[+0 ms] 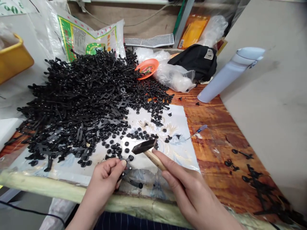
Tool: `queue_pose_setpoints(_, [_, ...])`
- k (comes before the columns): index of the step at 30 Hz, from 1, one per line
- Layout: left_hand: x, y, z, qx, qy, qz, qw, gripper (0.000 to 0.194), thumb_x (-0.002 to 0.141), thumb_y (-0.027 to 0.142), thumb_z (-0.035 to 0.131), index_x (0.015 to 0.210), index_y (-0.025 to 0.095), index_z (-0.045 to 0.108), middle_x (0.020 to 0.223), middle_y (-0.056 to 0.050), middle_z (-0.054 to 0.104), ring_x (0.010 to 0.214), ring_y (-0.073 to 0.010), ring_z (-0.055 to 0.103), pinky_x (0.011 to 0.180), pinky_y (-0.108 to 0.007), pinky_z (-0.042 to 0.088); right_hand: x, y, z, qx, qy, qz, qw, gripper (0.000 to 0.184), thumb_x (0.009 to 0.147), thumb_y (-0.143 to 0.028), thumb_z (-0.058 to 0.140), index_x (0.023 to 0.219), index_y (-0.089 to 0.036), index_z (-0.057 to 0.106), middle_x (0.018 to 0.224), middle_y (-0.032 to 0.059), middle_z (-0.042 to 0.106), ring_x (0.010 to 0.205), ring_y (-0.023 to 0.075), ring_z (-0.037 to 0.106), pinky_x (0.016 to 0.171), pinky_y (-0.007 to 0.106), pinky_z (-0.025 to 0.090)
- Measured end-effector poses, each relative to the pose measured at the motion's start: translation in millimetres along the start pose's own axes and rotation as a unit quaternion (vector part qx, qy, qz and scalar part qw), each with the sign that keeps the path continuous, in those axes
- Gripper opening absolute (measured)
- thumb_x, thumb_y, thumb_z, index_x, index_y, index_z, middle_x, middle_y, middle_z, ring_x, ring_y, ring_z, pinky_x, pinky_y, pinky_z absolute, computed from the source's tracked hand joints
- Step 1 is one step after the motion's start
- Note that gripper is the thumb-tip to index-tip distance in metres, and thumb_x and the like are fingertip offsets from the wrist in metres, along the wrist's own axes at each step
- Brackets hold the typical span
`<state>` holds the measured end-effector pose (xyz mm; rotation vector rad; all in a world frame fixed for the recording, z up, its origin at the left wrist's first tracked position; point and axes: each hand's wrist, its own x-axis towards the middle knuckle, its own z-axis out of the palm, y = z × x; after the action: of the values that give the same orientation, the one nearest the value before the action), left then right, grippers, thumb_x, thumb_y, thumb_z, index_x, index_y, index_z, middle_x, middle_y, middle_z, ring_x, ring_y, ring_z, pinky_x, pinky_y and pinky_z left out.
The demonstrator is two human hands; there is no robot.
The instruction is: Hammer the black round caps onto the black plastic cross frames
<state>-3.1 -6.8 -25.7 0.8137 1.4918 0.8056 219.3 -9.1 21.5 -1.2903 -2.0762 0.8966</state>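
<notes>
My right hand grips the wooden handle of a hammer, its dark head raised over the white sheet. Pinched between the thumb and fingers of my left hand is a black plastic linkage piece with round caps, held low near the table's front edge. The hammer head is above and right of this piece, apart from it. Loose round black caps lie just beyond my left fingertips. A large heap of black linkage pieces spreads behind and to the left.
A white patterned sheet covers part of the wooden table. To the right are a small screwdriver, a pale bottle and black parts. An orange plate and a black bag stand at the back.
</notes>
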Motion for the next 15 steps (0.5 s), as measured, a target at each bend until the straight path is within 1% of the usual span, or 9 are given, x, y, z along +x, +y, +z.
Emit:
queue_pose_setpoints(2, [-2, 2, 1.4, -0.04, 0.018, -0.017, 0.999, 0.039, 0.074, 0.048, 0.067, 0.058, 0.018, 0.048, 0.049, 0.009, 0.034, 0.045, -0.0055, 0.024, 0.043, -0.016, 0.021, 0, 5, 5, 0.023, -0.002, 0.034, 0.999, 0.046, 0.098, -0.02, 0.034, 0.143, -0.032, 0.037, 0.131, 0.0022, 0.058, 0.099, 0.0187, 0.067, 0.081, 0.033, 0.058])
queue_pose_setpoints(4, [-5, 5, 2.6, -0.076, 0.045, -0.039, 0.995, 0.039, 0.067, 0.047, 0.074, 0.06, 0.017, 0.051, 0.052, 0.01, 0.034, 0.045, -0.0039, 0.025, 0.041, -0.013, 0.022, -2, 9, 8, 0.039, 0.001, 0.049, 0.998, 0.047, 0.098, -0.021, 0.034, 0.144, -0.031, 0.036, 0.131, 0.0032, 0.058, 0.098, 0.0195, 0.068, 0.079, 0.034, 0.059])
queue_pose_setpoints(7, [-9, 11, 3.7, -0.103, 0.071, -0.057, 0.991, 0.041, 0.059, 0.05, 0.078, 0.061, 0.016, 0.055, 0.053, 0.01, 0.035, 0.04, -0.0022, 0.025, 0.034, -0.011, 0.015, -6, 12, 8, 0.042, 0.014, 0.052, 0.998, 0.047, 0.098, -0.021, 0.035, 0.144, -0.031, 0.036, 0.13, 0.0041, 0.059, 0.095, 0.0206, 0.068, 0.076, 0.035, 0.059])
queue_pose_setpoints(9, [-10, 14, 4.4, -0.106, 0.082, -0.058, 0.989, 0.042, 0.056, 0.05, 0.08, 0.061, 0.016, 0.057, 0.053, 0.009, 0.038, 0.038, -0.0014, 0.026, 0.032, -0.011, 0.012, -10, 13, 7, 0.041, 0.02, 0.052, 0.998, 0.047, 0.098, -0.022, 0.035, 0.144, -0.031, 0.036, 0.129, 0.0039, 0.06, 0.089, 0.0201, 0.07, 0.073, 0.034, 0.06])
queue_pose_setpoints(13, [-12, 15, 7.1, -0.102, 0.103, -0.053, 0.988, 0.041, 0.053, 0.048, 0.082, 0.061, 0.015, 0.059, 0.054, 0.009, 0.042, 0.038, -0.0008, 0.029, 0.031, -0.01, 0.014, -17, 16, 6, 0.041, 0.03, 0.055, 0.997, 0.048, 0.097, -0.022, 0.036, 0.145, -0.03, 0.035, 0.114, 0.0039, 0.069, 0.067, 0.0175, 0.069, 0.065, 0.033, 0.061])
queue_pose_setpoints(15, [-11, 14, 8.6, -0.095, 0.102, -0.045, 0.989, 0.04, 0.055, 0.048, 0.082, 0.061, 0.015, 0.06, 0.054, 0.008, 0.043, 0.039, -0.0012, 0.03, 0.031, -0.01, 0.015, -20, 17, 7, 0.048, 0.031, 0.061, 0.997, 0.049, 0.097, -0.022, 0.036, 0.145, -0.029, 0.034, 0.109, 0.0039, 0.071, 0.061, 0.0169, 0.068, 0.063, 0.033, 0.06])
